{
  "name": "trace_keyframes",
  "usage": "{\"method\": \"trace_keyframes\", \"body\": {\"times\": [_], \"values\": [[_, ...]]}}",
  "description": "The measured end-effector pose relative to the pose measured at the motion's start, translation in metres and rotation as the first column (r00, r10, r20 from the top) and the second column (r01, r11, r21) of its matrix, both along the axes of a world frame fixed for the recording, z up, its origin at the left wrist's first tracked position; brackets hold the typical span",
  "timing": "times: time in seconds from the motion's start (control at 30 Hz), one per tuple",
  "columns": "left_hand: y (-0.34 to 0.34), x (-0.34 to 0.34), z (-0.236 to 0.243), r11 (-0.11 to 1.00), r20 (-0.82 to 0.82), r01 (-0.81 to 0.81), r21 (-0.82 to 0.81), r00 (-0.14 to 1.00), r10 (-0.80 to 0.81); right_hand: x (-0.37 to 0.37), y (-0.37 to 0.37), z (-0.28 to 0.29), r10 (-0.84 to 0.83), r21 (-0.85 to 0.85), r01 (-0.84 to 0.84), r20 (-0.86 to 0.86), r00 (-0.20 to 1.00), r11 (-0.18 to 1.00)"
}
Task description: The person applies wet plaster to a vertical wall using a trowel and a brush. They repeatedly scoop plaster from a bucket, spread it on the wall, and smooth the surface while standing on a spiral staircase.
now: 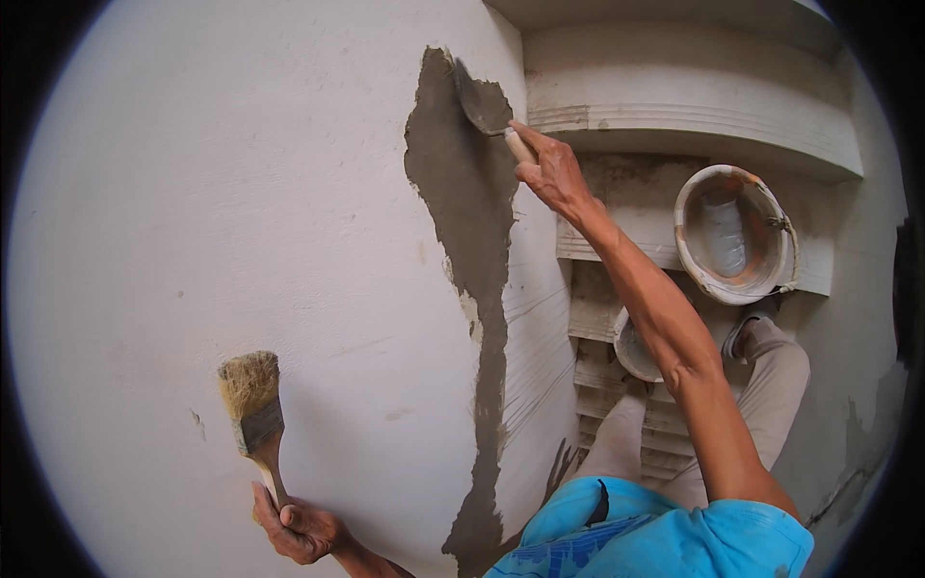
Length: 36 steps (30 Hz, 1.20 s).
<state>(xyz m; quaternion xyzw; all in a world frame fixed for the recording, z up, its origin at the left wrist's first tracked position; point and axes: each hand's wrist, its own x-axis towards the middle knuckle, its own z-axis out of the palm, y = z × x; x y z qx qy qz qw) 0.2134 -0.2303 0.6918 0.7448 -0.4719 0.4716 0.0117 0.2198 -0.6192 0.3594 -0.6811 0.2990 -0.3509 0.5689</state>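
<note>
My right hand point(559, 175) grips the pale wooden handle of a trowel point(479, 104), fingers wrapped round it. The trowel's dark blade lies against the upper part of a grey mortar patch point(462, 207) on the white wall point(270, 222). From its wide top the patch narrows to a long ragged strip running down the wall. At the lower left, my left hand point(301, 532) is closed round the handle of a wide paintbrush point(258, 409). Its tan bristles point up and look worn. The brush is held in front of the wall, apart from the mortar.
On the stairs point(689, 101) at the right stands a stained bucket point(735, 234) with a wire handle and a clear plastic container inside. A second bucket point(638, 349) sits lower, partly behind my right arm. My legs are on the steps. Another wall point(867, 318) bounds the far right.
</note>
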Motion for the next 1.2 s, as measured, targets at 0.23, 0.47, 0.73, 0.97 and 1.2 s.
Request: {"method": "trace_keyframes", "body": {"times": [0.23,0.47,0.73,0.97,1.2], "values": [[0.017,0.002,-0.002,1.0,-0.084,-0.012,-0.024,0.996,0.01,-0.018,0.041,0.011,0.101,-0.059,-0.096,0.079,0.992,0.994],[0.018,0.009,-0.004,0.999,-0.076,0.022,-0.037,0.997,-0.025,-0.001,0.008,0.006,0.01,-0.059,-0.009,0.014,1.0,0.998],[0.017,0.003,-0.001,1.0,-0.128,-0.002,-0.022,0.992,-0.001,-0.038,0.062,0.005,0.138,-0.09,-0.128,0.103,0.985,0.988],[0.007,-0.003,-0.003,0.997,-0.095,-0.077,0.02,0.992,0.079,-0.001,0.012,0.002,0.013,-0.17,-0.03,-0.103,0.995,0.985],[0.001,-0.004,-0.001,0.997,-0.053,-0.07,0.033,0.996,0.071,-0.031,0.057,-0.014,0.059,-0.179,-0.068,-0.056,0.997,0.981]]}}
